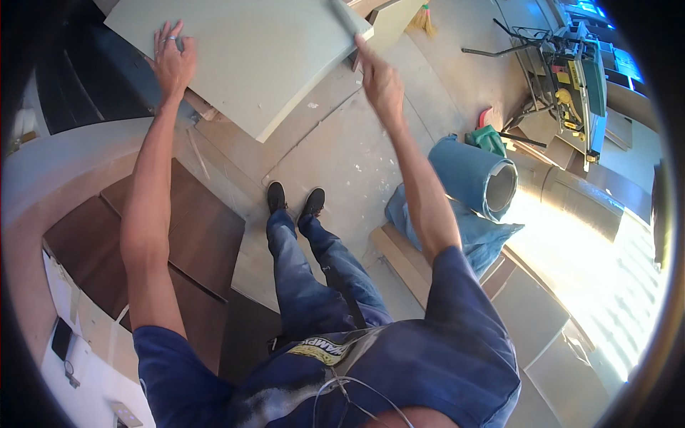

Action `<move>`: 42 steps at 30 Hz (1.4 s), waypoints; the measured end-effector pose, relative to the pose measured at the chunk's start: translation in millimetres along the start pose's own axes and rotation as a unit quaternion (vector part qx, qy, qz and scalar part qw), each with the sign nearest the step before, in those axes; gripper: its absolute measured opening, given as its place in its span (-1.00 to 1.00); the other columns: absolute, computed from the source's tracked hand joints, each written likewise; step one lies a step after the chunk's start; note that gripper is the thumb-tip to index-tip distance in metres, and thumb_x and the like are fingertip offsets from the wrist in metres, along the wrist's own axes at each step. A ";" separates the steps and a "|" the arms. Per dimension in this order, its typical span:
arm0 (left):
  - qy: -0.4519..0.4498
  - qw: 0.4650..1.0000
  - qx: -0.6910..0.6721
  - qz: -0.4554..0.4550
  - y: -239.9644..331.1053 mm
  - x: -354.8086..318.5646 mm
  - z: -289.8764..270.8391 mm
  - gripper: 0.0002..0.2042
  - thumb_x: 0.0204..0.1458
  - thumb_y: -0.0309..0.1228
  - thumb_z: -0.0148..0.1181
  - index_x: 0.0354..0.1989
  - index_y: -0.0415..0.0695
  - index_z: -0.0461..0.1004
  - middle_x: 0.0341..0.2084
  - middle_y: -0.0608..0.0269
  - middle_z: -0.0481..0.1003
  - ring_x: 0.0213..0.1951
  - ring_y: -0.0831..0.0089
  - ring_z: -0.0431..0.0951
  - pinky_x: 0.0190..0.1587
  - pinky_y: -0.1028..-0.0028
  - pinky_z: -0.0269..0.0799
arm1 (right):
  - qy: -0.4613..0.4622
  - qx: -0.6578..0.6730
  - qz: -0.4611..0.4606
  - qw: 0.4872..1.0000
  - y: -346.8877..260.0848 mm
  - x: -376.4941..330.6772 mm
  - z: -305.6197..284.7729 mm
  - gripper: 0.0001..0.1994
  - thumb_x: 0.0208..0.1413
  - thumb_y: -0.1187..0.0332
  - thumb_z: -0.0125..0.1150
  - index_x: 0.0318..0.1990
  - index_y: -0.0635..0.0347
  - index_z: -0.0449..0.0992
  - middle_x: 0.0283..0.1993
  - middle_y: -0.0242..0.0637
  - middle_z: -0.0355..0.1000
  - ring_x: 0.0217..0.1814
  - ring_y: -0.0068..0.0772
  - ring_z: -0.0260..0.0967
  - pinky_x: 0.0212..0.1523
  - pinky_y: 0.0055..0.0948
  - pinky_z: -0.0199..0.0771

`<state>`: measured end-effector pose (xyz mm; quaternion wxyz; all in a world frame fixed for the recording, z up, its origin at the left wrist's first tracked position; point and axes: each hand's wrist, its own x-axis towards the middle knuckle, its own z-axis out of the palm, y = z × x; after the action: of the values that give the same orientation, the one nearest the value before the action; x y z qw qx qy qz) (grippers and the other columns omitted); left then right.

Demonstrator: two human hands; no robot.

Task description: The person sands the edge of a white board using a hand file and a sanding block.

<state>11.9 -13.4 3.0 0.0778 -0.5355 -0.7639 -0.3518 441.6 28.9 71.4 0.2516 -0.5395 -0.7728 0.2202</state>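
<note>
Currently, the person's left hand (173, 65) rests on the left part of a broad, pale grey rectangular panel (246, 60), with its fingers loosely spread and gripping nothing that shows. The panel lies at the top of the view, in front of the person, one corner pointing back toward the feet. At its right end, the right hand (384, 87) is partly curled, its index finger stretched to the near end of a narrow, flat grey bar (347, 16) lying over the panel's edge; blur leaves it impossible to tell whether the hand grips that bar or only touches it.

Beneath, two dark shoes (276, 194) stand on the pale, speckled floor (335, 153). To the right sits a blue, hollow cylinder (464, 171) on its side, just beside a crumpled blue sheet (467, 235). Dark brown flat boards (203, 239) lie left of the legs.
</note>
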 end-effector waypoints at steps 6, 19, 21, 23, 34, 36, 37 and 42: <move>-0.023 0.999 0.018 -0.028 0.3 -4.9 -8.9 -0.51 0.27 -0.16 -0.02 0.36 0.13 0.47 0.49 0.23 0.27 0.56 0.13 0.11 0.47 -0.43 -0.23 | 0.008 -0.010 -0.024 1.000 -2.5 -30.3 0.5 -0.60 0.38 0.40 0.12 0.30 -0.23 0.57 -0.24 -0.05 0.64 -0.23 0.03 0.62 -0.23 -0.10 0.55; -0.140 0.975 0.057 -0.160 53.9 -1.9 -51.2 -0.54 0.44 -0.31 -0.06 0.48 -0.02 0.26 0.57 0.13 0.07 0.59 0.16 0.00 0.61 -0.04 -0.20 | -0.002 0.074 0.023 0.997 -24.4 -45.7 -17.4 -0.60 0.38 0.44 0.11 0.34 0.23 0.47 -0.27 0.07 0.58 -0.44 -0.04 0.50 -0.29 -0.20 0.51; -0.119 0.978 0.064 -0.159 48.3 1.4 -59.9 -0.55 0.44 -0.32 -0.06 0.47 -0.04 0.27 0.57 0.13 0.08 0.59 0.15 0.01 0.61 -0.03 -0.20 | -0.042 0.118 0.093 0.988 -63.4 -117.3 3.4 -0.57 0.40 0.41 0.12 0.39 0.23 0.41 -0.30 0.08 0.56 -0.46 -0.07 0.48 -0.31 -0.19 0.49; -0.116 0.982 0.038 -0.147 63.8 2.5 -31.4 -0.55 0.43 -0.33 -0.06 0.47 -0.06 0.27 0.56 0.12 0.10 0.59 0.14 0.01 0.61 -0.03 -0.20 | -0.026 0.116 0.092 0.989 -64.3 -175.9 25.5 -0.55 0.40 0.40 0.13 0.42 0.07 0.41 -0.35 0.04 0.52 -0.45 -0.09 0.48 -0.32 -0.16 0.49; -0.024 0.996 0.055 -0.065 20.7 -4.6 -26.4 -0.57 0.40 -0.27 -0.01 0.38 -0.11 0.38 0.52 0.08 0.19 0.56 0.08 0.06 0.58 -0.08 -0.16 | -0.037 0.033 -0.002 0.999 -116.9 -178.0 67.3 -0.55 0.40 0.46 0.05 0.33 -0.25 0.54 -0.35 -0.09 0.52 -0.32 0.07 0.51 -0.24 -0.03 0.49; -0.040 0.994 0.034 -0.091 17.1 -3.6 -35.9 -0.57 0.40 -0.25 0.01 0.37 -0.10 0.40 0.51 0.08 0.19 0.56 0.08 0.06 0.58 -0.07 -0.16 | 0.005 0.071 -0.035 0.997 -126.7 -139.9 73.2 -0.60 0.40 0.43 0.06 0.30 -0.18 0.56 -0.36 -0.07 0.54 -0.36 0.05 0.51 -0.27 -0.06 0.48; -0.061 0.993 -0.006 -0.101 41.3 -11.5 -18.4 -0.58 0.39 -0.24 0.02 0.37 -0.09 0.40 0.51 0.08 0.20 0.56 0.07 0.07 0.58 -0.06 -0.16 | -0.011 0.020 -0.004 1.000 -113.1 -137.7 65.0 -0.59 0.39 0.43 0.07 0.31 -0.18 0.56 -0.36 -0.07 0.54 -0.37 0.04 0.51 -0.28 -0.07 0.49; -0.045 0.992 -0.064 -0.101 9.8 -19.5 -20.8 -0.56 0.37 -0.18 0.10 0.36 -0.02 0.42 0.54 0.12 0.14 0.58 0.04 0.00 0.59 -0.08 -0.20 | -0.016 0.028 0.056 0.998 -132.1 -213.8 72.9 -0.59 0.42 0.45 0.12 0.33 -0.21 0.55 -0.20 0.07 0.55 -0.35 -0.05 0.50 -0.20 -0.21 0.52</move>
<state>23.1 -39.5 13.2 -0.0271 -0.4743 -0.7928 -0.3818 362.7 -220.4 63.3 0.2413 -0.5711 -0.7389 0.2638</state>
